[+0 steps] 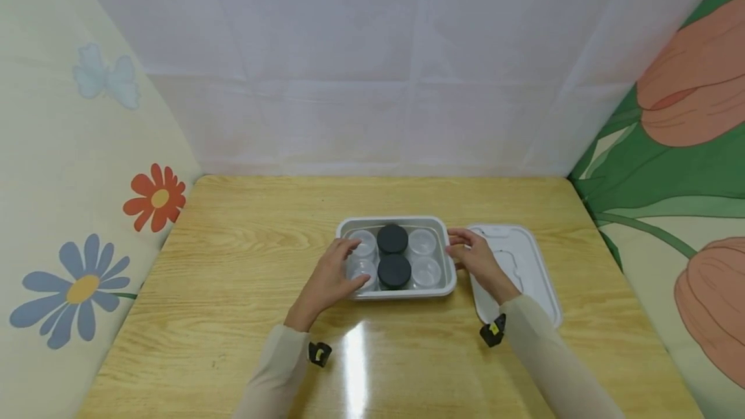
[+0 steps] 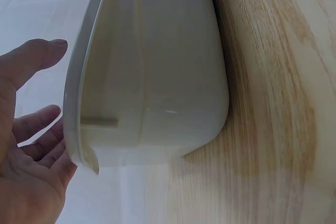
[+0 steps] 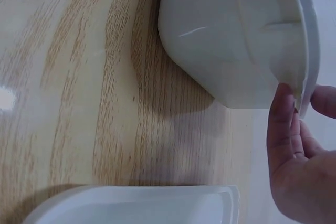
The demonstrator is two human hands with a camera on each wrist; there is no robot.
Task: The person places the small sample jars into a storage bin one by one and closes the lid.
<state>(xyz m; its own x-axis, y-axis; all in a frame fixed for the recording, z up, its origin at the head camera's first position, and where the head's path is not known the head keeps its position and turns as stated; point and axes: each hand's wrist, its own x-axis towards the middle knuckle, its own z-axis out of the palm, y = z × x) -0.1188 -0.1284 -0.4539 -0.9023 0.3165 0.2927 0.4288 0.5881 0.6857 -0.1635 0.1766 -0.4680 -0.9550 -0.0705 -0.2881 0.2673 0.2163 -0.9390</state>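
Observation:
A white plastic box (image 1: pixel 401 218) stands on the table with several round jars inside. Two jars with black lids (image 1: pixel 394 270) fill its middle column, and clear round containers (image 1: pixel 426 272) sit to either side. My left hand (image 1: pixel 326 280) reaches over the box's left end, thumb and fingers spread above the clear containers there. In the left wrist view that thumb (image 2: pixel 39 59) is apart from the rim, while the fingertips are right at its far side. At the right end, my right hand (image 1: pixel 480 264) pinches the box rim between thumb and fingers.
A white lid (image 1: pixel 538 277) lies on the wooden table (image 1: pixel 256 238) to the right of the box, partly under my right forearm. White cloth (image 1: pixel 372 83) hangs behind the table, with flower-printed cloth at both sides.

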